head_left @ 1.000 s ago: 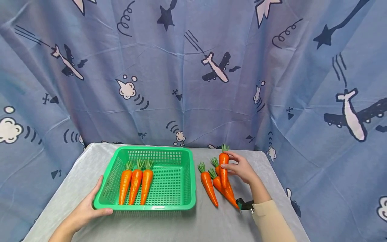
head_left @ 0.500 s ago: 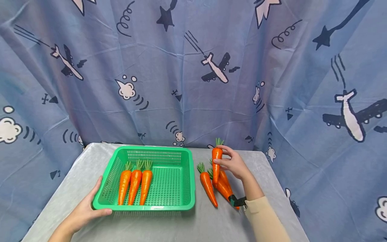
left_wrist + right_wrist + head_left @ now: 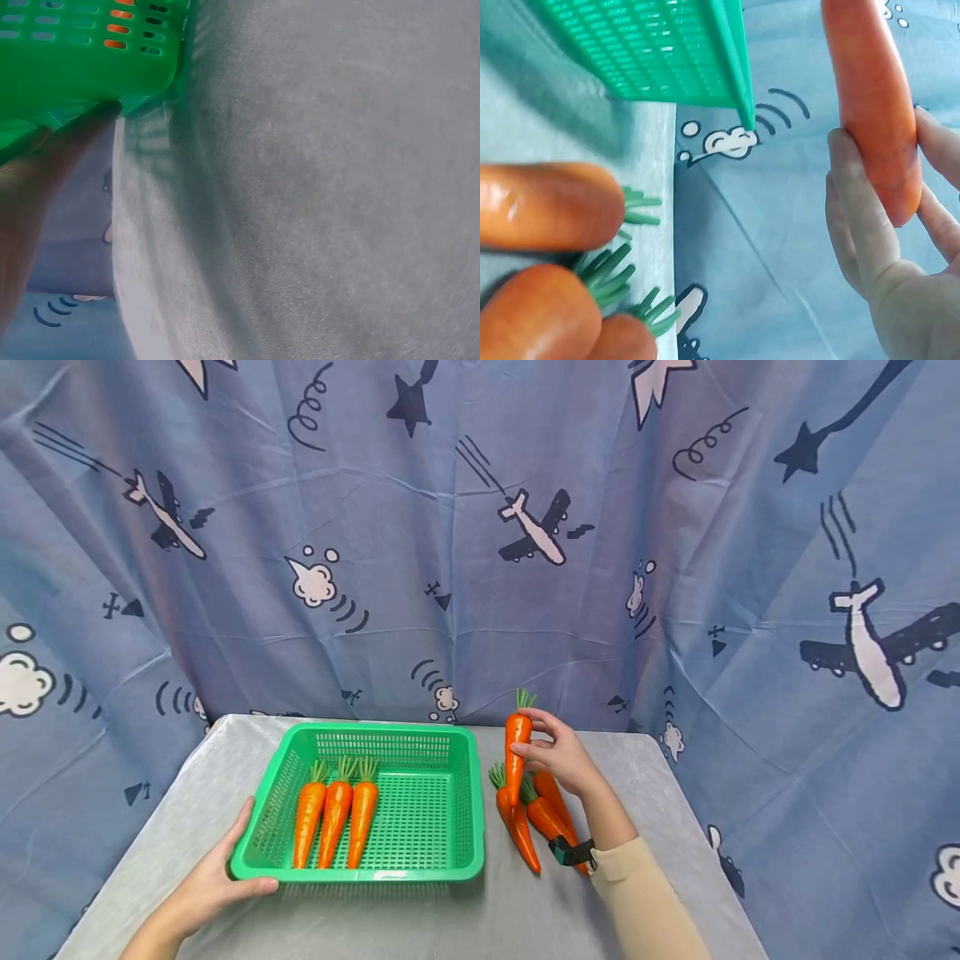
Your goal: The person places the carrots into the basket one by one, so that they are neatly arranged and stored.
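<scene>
My right hand (image 3: 566,764) pinches an orange carrot (image 3: 517,739) with green stem stubs, held upright above the table in the head view. In the right wrist view the thumb and fingers grip the carrot (image 3: 877,105) near one end, beside the basket wall (image 3: 675,52). Below that hand lie three more carrots (image 3: 525,839), two of them close together and partly hidden by the wrist. My left hand (image 3: 202,889) grips the front left corner of a green plastic basket (image 3: 375,876), thumb on the front, fingers along the side. Three carrots (image 3: 334,814) lie side by side in its left half.
A grey cloth-covered table (image 3: 420,927) carries everything. Behind it and at both sides hangs a blue curtain (image 3: 375,593) printed with airplanes. A dark strap (image 3: 573,852) sits on the right wrist above a beige sleeve.
The right hand has carried the carrot left and slightly away from me, off the pile and closer to the basket. The left hand and the basket have stayed put.
</scene>
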A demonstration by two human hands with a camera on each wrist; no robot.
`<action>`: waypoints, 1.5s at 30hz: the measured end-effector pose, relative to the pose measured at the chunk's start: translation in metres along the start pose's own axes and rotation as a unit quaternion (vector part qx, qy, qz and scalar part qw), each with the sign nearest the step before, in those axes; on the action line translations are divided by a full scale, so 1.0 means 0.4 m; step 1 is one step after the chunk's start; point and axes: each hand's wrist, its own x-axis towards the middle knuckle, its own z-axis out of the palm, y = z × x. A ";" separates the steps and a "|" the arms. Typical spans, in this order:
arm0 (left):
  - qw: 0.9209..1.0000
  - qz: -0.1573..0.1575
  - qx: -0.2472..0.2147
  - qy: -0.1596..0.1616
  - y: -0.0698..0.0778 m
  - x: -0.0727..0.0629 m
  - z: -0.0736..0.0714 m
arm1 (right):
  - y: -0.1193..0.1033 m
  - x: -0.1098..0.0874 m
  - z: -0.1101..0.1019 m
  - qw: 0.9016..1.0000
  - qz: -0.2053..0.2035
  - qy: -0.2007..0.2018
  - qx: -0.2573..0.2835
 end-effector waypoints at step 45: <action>0.999 0.016 -0.028 -0.011 0.007 0.000 0.000 | -0.068 0.160 0.382 0.994 0.028 -0.106 0.023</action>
